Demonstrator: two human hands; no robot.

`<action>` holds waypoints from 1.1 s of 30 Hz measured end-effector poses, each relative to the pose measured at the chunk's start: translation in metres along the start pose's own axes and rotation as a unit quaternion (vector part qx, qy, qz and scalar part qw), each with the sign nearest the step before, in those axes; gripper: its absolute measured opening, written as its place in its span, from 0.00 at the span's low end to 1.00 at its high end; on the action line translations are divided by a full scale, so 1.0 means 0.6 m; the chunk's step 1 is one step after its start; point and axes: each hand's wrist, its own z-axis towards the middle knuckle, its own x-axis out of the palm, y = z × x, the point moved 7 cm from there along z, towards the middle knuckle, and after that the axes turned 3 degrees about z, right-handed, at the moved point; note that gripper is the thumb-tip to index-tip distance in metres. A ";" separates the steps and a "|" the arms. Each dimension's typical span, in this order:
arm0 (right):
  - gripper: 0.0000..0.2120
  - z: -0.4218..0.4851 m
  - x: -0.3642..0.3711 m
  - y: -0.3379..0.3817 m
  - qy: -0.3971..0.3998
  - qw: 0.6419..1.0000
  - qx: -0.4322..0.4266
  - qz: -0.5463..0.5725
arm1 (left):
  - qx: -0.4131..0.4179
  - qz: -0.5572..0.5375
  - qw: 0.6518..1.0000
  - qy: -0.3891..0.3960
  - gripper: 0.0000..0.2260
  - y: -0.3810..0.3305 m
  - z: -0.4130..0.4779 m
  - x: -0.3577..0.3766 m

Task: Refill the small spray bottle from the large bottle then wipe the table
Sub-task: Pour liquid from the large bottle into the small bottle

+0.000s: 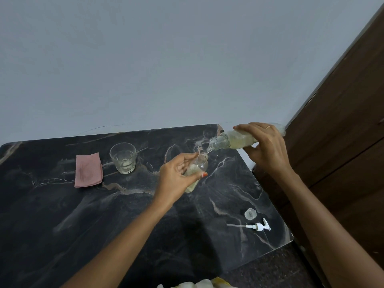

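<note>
place: my home | evidence: black marble-veined surface (124,204), plain grey wall (166,59), dark wooden door (342,121), clear drinking glass (123,157)

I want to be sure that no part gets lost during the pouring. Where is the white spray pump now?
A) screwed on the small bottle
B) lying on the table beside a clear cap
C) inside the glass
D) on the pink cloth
B: the white spray pump lies flat on the table beside the clear cap, and the small bottle in the left hand has a bare, open neck.
</note>
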 end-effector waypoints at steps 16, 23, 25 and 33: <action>0.20 0.002 -0.005 -0.001 -0.003 1.000 0.000 -0.003 | 0.007 0.001 1.000 -0.001 0.22 0.000 0.001 -0.001; 0.20 0.002 -0.006 -0.002 -0.003 1.000 -0.002 -0.002 | 0.010 -0.001 1.000 -0.004 0.22 0.001 0.004 0.000; 0.20 0.002 -0.005 -0.003 0.001 1.000 0.001 -0.001 | 0.010 -0.004 1.000 -0.006 0.22 0.003 0.004 0.000; 0.20 0.003 -0.005 -0.003 0.010 1.000 0.002 -0.006 | 0.008 -0.006 1.000 -0.005 0.22 0.002 0.003 0.001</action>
